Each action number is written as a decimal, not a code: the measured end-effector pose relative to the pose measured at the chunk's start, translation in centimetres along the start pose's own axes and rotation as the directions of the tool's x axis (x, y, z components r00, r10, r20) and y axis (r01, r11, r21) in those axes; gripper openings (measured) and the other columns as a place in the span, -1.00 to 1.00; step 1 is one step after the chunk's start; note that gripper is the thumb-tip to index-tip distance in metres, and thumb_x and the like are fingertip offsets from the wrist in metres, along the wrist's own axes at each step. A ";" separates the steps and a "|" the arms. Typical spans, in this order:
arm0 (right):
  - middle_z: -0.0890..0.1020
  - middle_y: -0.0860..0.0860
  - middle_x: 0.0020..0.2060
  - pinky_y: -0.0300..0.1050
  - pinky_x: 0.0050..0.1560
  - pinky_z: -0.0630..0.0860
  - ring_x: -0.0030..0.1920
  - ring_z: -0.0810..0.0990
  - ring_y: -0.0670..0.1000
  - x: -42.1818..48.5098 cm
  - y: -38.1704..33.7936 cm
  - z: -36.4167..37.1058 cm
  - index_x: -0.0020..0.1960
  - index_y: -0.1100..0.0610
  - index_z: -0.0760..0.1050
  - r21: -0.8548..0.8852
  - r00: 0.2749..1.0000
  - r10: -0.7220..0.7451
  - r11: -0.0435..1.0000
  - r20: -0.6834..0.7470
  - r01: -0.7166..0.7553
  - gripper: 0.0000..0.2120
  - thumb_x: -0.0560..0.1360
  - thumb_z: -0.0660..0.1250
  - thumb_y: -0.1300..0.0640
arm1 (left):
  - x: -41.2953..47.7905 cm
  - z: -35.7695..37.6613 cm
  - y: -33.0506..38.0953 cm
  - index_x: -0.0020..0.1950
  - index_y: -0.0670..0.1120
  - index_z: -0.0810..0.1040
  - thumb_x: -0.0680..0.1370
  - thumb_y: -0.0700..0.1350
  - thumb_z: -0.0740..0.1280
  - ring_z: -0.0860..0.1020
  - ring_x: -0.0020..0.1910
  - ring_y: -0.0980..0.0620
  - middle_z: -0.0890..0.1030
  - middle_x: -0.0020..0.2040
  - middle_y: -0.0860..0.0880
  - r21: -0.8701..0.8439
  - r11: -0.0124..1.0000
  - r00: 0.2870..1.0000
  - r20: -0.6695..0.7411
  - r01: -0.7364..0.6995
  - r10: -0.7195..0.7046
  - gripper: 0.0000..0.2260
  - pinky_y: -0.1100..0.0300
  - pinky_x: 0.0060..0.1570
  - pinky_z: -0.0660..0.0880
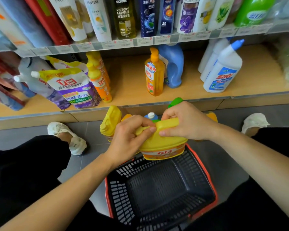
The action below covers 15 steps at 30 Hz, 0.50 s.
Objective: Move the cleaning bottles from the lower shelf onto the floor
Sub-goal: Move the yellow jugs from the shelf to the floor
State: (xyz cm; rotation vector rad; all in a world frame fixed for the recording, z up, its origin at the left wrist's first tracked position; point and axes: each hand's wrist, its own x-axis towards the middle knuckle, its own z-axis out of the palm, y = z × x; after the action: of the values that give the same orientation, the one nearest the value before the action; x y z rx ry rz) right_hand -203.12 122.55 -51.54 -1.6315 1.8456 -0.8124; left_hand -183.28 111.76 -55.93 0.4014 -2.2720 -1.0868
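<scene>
Both hands hold a large yellow detergent jug point(163, 145) just above the far edge of the basket. My left hand point(130, 139) grips its spout end, and my right hand point(187, 122) curls round its handle. On the floor behind it stand another yellow jug point(109, 120), a blue bottle with a white cap point(151, 115) and a green-capped bottle point(175, 101). On the lower shelf point(130, 84) remain an orange pump bottle point(153, 75), a blue jug point(173, 65), white bottles with blue caps point(223, 69), yellow-orange bottles point(98, 77) and refill pouches point(73, 87).
A black basket with a red rim point(160, 189) sits open on the grey floor between my knees. My white shoes point(68, 135) point(254, 121) rest either side of it. The upper shelf point(140, 41) carries shampoo bottles.
</scene>
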 end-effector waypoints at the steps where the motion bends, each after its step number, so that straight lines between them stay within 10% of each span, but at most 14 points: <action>1: 0.62 -0.22 -0.31 -0.39 -0.24 0.39 -0.19 0.58 -0.21 0.0 -0.1 0.0 -0.15 -0.01 0.66 0.001 1.000 -0.001 1.000 -0.002 0.001 -0.82 0.35 0.60 -0.04 | 0.0 -0.1 0.0 0.01 -0.08 0.68 0.60 -0.07 0.38 0.62 -0.03 0.02 0.68 -0.07 0.04 -0.025 1.000 1.000 0.002 0.014 -0.013 -0.88 -0.10 -0.04 0.53; 9: 0.69 -0.10 -0.25 -0.48 -0.19 0.42 -0.15 0.63 -0.20 0.5 0.5 -1.3 -0.14 0.11 0.70 0.139 0.995 0.058 0.989 -0.085 -0.045 -0.81 0.37 0.59 0.02 | 0.6 -1.3 -1.3 0.46 -0.05 0.46 0.65 -0.01 0.33 0.57 0.26 0.02 0.60 0.26 0.14 -0.068 0.994 0.996 0.029 0.083 -0.081 -0.61 0.05 0.23 0.52; 15: 0.72 0.01 -0.21 -0.08 -0.10 0.59 -0.12 0.69 -0.03 0.7 1.2 -1.3 -0.14 0.20 0.69 0.305 0.988 0.110 0.950 -0.104 -0.074 -0.81 0.36 0.59 0.10 | 1.1 -1.2 -2.0 0.45 0.03 0.47 0.60 -0.08 0.37 0.57 0.32 0.08 0.61 0.31 0.14 -0.314 0.925 0.977 0.062 0.212 -0.203 -0.59 0.23 0.20 0.53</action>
State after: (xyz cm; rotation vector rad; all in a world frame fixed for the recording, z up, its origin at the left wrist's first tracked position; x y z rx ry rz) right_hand -204.93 122.06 -51.57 -1.3218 1.7605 -1.1105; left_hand -183.35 109.27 -56.46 0.5019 -2.0597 -1.5497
